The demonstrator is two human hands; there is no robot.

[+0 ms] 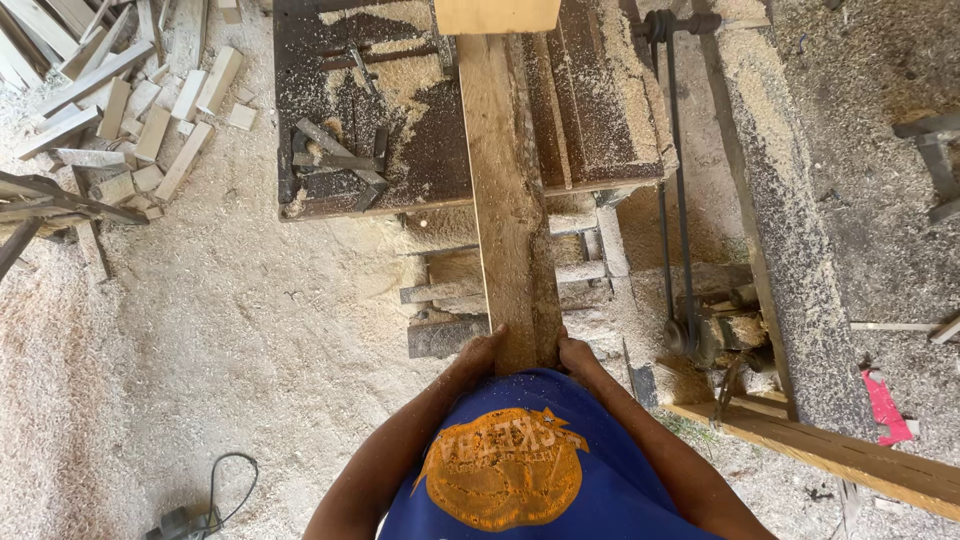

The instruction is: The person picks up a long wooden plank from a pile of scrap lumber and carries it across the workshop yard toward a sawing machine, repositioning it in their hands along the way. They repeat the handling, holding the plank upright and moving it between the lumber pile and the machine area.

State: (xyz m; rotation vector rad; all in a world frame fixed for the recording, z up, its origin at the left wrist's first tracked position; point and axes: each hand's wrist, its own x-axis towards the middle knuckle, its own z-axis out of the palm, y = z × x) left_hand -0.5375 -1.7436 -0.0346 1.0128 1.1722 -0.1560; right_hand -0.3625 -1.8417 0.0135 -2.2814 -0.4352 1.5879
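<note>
Plank [510,190] gripped at its near end by both hands.
Left hand [484,352] and right hand [574,353] close around its edges; the plank's far end lies on the sawdust-covered saw table [350,110], with a drive belt [676,190] right of the plank.

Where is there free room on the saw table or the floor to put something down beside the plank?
Free: the sawdust floor left of the plank, between the offcut pile and the cable. The table has a small dark patch between the metal bracket and the plank. Crowded: right of the plank, by the drive belt and motor. Both hands, left hand and right hand, grip the plank's end.
</note>
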